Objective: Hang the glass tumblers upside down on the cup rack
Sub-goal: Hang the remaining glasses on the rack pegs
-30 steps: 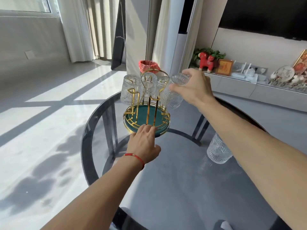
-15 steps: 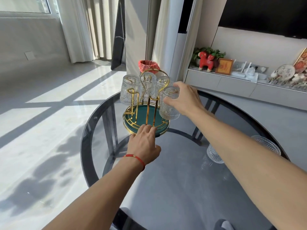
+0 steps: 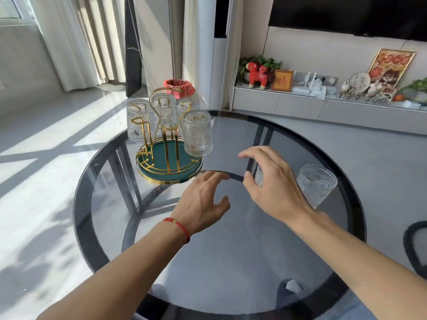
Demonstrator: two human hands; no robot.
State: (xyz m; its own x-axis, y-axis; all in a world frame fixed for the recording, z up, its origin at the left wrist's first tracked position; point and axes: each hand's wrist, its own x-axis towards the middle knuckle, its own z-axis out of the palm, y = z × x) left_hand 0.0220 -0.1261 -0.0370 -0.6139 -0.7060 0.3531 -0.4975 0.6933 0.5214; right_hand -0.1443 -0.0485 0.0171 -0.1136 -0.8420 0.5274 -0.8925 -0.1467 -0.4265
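Observation:
The cup rack (image 3: 169,168), gold wire on a round green tray, stands on the far left of the glass table. Several ribbed glass tumblers hang upside down on it; the nearest one (image 3: 197,133) is on the right prong. My left hand (image 3: 203,199) hovers open just in front of the tray, not touching it. My right hand (image 3: 271,185) is open over the table's middle, fingers spread around a tumbler (image 3: 258,179) that it mostly hides. Another tumbler (image 3: 316,184) stands upright to the right of that hand.
The round dark glass table (image 3: 231,262) has a black rim and visible legs beneath. A red-lined bin (image 3: 179,88) stands on the floor behind the rack. A low shelf (image 3: 300,101) with ornaments runs along the right wall. A dark chair edge (image 3: 416,245) shows at right.
My right hand let go of the tumbler, which now hangs on the rack's right prong, and moved back toward the standing tumblers. My left hand has lifted off the tray.

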